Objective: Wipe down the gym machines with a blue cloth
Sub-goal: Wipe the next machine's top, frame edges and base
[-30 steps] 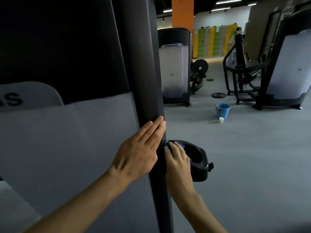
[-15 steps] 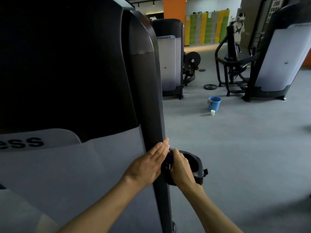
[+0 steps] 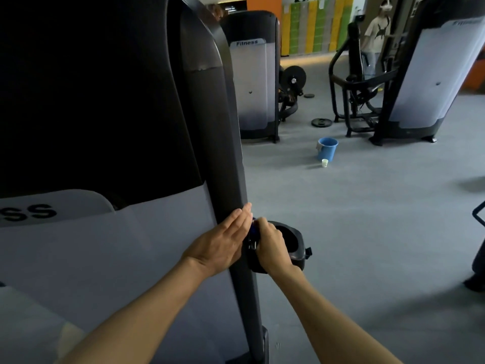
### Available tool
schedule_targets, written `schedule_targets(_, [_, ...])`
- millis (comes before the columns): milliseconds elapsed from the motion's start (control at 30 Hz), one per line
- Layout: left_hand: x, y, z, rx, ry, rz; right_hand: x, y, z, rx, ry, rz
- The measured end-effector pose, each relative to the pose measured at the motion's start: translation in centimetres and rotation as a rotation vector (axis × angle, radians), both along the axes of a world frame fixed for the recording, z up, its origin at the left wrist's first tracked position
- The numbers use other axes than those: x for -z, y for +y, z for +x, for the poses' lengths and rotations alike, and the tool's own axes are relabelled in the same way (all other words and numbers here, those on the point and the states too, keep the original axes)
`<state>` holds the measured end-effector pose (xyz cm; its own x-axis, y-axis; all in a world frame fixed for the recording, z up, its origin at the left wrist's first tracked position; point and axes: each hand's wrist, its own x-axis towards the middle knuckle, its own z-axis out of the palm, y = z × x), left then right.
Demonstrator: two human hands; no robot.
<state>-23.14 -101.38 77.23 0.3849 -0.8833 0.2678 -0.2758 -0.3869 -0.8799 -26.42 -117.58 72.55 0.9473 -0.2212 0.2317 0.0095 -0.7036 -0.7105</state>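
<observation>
The right hand (image 3: 271, 245) is curled over the near rim of a black plastic cup holder (image 3: 291, 244) bolted to the side of the machine, its fingers bunched around a blue cloth (image 3: 252, 227), of which only a small dark-blue fold shows between the two hands. The left hand (image 3: 223, 243) lies flat, fingers straight and together, pressed against the dark upright frame (image 3: 223, 143) of the weight machine just beside the holder; it holds nothing. What shows of the cup holder's hollow is dark; the right hand covers its near part.

The frame borders a pale grey shroud panel (image 3: 105, 258) with part of black lettering at the left edge. Well beyond the hands, on the grey floor (image 3: 367, 232), stands a blue plastic bucket (image 3: 327, 148); its contents cannot be seen. A small white paper cup (image 3: 325, 162) stands just in front of it. Further back are other black machines with pale shrouds (image 3: 252, 85), a loose weight plate (image 3: 321, 122) on the floor, an orange pillar (image 3: 263, 3), and a wall of yellow, green and grey lockers (image 3: 315, 24). A person in a light T-shirt (image 3: 376, 35) stands by a machine at the far right.
</observation>
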Motion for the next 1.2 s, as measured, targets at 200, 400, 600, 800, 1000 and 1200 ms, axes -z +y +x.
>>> schedule_targets(200, [-0.8,0.1,-1.3,-0.06,0.095,-0.032,-0.6,-0.7,-4.7,-0.18,-0.041,0.007])
schedule_targets(400, [-2.7,-2.6,-3.5,-0.089,0.363,-0.198,-4.5,-4.7,-6.9,-0.251,-0.11,0.027])
schedule_targets(600, [-6.2,-9.4,-4.5,-0.137,0.484,-0.398,-8.6,-12.6,-8.4,-0.249,-0.315,-0.077])
schedule_targets(800, [-8.7,-15.6,-4.6,-0.193,0.486,-0.447,-9.6,-20.8,-8.3,-0.204,-0.361,-0.147])
schedule_targets(1000, [-10.0,-18.6,-3.4,-0.242,0.481,-0.484,-10.6,-24.9,-5.2,-0.265,-0.4,-0.2])
schedule_targets(1200, [-11.2,-19.6,0.5,-0.33,0.456,-0.55,-10.5,-26.8,1.8,-0.34,-0.419,-0.148])
